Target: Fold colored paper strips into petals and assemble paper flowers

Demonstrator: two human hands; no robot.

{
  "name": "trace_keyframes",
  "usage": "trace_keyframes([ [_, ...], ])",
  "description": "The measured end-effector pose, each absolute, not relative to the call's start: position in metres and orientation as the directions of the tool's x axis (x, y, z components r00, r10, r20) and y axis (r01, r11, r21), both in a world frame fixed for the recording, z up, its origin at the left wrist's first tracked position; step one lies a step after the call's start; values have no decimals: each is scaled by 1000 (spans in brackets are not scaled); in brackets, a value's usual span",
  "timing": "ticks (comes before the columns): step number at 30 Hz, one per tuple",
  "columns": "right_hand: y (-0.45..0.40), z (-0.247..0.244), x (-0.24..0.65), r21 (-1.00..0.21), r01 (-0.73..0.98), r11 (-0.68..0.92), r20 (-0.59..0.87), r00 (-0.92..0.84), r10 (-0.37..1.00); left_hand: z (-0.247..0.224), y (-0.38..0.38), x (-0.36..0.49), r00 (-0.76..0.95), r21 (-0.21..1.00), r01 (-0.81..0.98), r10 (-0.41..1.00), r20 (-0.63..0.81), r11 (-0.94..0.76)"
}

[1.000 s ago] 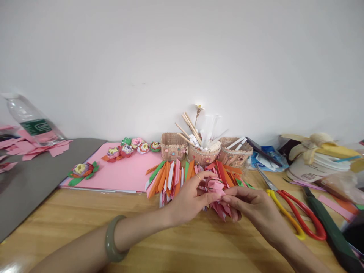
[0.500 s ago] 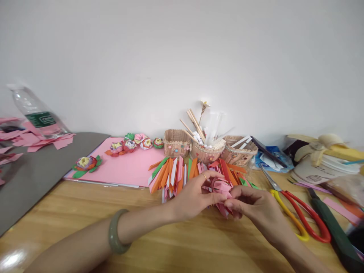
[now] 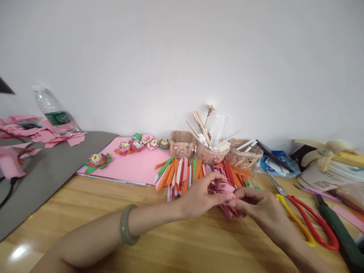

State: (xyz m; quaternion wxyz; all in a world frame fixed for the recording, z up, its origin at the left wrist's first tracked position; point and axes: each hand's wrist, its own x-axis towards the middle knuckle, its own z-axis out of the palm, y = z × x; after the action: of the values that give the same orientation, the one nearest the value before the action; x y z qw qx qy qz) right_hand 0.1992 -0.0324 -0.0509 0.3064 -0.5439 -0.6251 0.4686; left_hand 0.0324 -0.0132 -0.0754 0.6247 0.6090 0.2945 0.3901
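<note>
Between my two hands I hold a pink folded-paper flower (image 3: 226, 187) just above the wooden table (image 3: 159, 235). My left hand (image 3: 203, 195), with a ring and a green bangle on its wrist, curls round the flower's left side. From the right, my right hand (image 3: 253, 204) pinches the flower's edge between thumb and fingers; the fingertips partly hide it. Behind and left of the flower lie many folded paper strips (image 3: 174, 176) in orange, pink, white and green.
Finished paper flowers (image 3: 97, 161) sit on pink paper (image 3: 139, 163). Three small baskets (image 3: 182, 144) stand by the wall. Scissors (image 3: 309, 220) and a dark green-handled tool (image 3: 338, 231) lie right. A bottle (image 3: 55, 113) and pink glue gun (image 3: 10, 163) are left.
The view has turned slightly left, so everything appears shifted right and the pink glue gun shows at the left edge. Both hands keep the same hold on the pink flower.
</note>
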Motion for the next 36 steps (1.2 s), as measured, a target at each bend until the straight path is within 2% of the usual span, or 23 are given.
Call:
trace_keyframes([
  [8, -27, -55, 205, -938, 345, -35, -151, -315, 937, -83, -7, 33, 519, 987, -162, 849, 101, -19],
  [13, -25, -62, 204, -933, 361, 19, -92, -288, 953, -82, -11, 36, 504, 988, -146, 857, 111, -43],
  [23, -24, -62, 208, -933, 328, 152, 26, -357, 934, -76, -11, 40, 438, 976, -217, 894, 94, 4],
  [30, -31, -49, 205, -934, 319, 162, -17, -493, 870, -68, -28, 22, 445, 977, -208, 894, 50, 49],
  [36, -40, -61, 177, -955, 271, 124, -29, -500, 866, -77, -47, -6, 417, 985, -160, 909, 16, 56],
])
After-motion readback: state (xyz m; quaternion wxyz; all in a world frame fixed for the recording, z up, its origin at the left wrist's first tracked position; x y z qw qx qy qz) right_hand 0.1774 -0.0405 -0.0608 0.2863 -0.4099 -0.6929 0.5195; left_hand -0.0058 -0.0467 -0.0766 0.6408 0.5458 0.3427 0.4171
